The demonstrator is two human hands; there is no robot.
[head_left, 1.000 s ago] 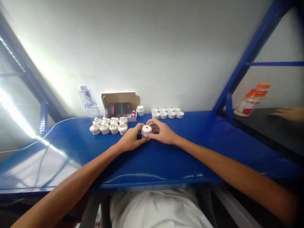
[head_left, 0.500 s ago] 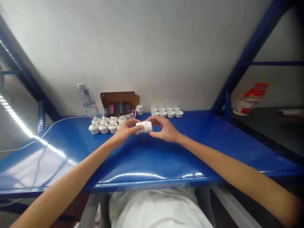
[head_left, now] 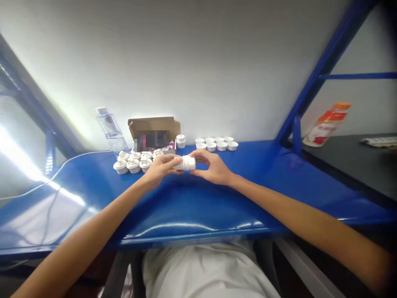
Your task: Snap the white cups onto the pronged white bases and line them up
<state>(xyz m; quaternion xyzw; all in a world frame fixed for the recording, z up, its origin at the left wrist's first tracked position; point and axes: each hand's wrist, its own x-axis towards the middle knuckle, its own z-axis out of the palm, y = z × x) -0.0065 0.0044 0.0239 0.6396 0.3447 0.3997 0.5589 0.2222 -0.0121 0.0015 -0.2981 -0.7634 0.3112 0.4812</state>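
We see the left hand (head_left: 158,169) and right hand (head_left: 214,167) pinching a small white plastic part (head_left: 185,163) between their fingers, lifted just above the blue counter (head_left: 248,178), near a cluster of similar white parts (head_left: 133,162).

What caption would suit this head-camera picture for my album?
Both hands, left hand and right hand, hold a small white plastic part above a blue workbench.

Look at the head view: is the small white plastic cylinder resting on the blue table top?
No, both the left hand and right hand hold the small white plastic cylinder above the blue table top.
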